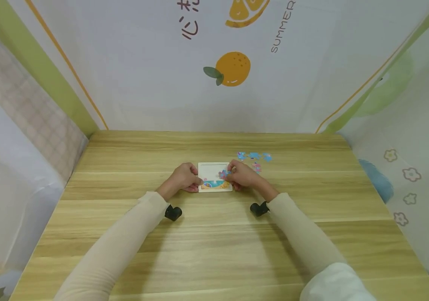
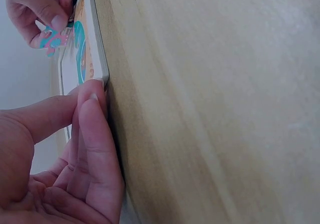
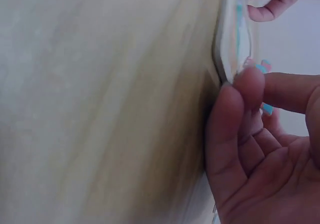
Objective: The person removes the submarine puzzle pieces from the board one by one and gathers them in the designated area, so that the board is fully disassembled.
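A small white puzzle tray (image 1: 204, 169) lies on the wooden table, its lower part filled with a teal and orange picture strip (image 1: 217, 184). At its left edge, my left hand (image 1: 186, 177) grips the near corner between thumb and fingers, as the left wrist view shows. My right hand (image 1: 241, 173) pinches a blue and pink jigsaw piece (image 2: 51, 42) above the right side of the tray. The piece appears tilted and apart from the strip. In the right wrist view the fingers hide most of this piece (image 3: 268, 108).
Several loose blue jigsaw pieces (image 1: 254, 155) lie in a row beyond my right hand. A pinkish piece (image 1: 257, 167) is just nearer. The wooden tabletop (image 1: 214, 251) runs back to a printed white cloth (image 1: 154, 83).
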Available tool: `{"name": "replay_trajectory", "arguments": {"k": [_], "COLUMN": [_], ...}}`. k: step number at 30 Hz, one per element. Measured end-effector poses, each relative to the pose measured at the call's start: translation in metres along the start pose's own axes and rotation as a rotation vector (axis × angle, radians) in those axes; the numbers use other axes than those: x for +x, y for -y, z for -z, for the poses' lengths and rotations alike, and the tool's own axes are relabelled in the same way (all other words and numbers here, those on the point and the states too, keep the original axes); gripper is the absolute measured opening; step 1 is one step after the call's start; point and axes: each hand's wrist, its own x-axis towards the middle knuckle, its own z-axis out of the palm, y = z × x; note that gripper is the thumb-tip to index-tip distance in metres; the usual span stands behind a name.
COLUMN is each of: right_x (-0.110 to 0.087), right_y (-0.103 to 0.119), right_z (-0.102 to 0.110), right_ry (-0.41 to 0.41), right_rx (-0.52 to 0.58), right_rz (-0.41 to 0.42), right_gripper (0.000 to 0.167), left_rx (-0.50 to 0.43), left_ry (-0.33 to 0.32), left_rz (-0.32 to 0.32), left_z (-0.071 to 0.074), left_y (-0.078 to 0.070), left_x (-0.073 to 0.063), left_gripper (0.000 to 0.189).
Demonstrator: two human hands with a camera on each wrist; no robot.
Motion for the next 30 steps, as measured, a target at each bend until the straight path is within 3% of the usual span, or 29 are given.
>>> {"name": "replay_trajectory", "arguments": {"k": [8,17,23,30], "right_x": [-0.003,-0.022,-0.04,-0.063], "right_y": [-0.001,-0.013,-0.035,-0.051], "right_z": [0.015,0.054,0.078,0.098], "right_ry": [0.013,-0.136,-0.217,-0.269], "right_rx": [0.048,0.151,0.199,0.215], "right_rz": [-0.02,-0.099,-0.15,-0.142], "right_gripper": [0.023,0.028,0.046,0.039], "left_rx": [0.012,0.012,0.023,0.017], "left_ry": [-0.006,-0.006,-0.009,-0.012], "left_rz": [0.012,0.007,-0.012,0.001], "left_z": [-0.002,-0.001,0.0,0.0], "left_y": [-0.001,0.0,0.001,0.001], "left_x": [0.001,0.001,0.001,0.001], "left_gripper": [0.033,0.033,0.033,0.033]}}
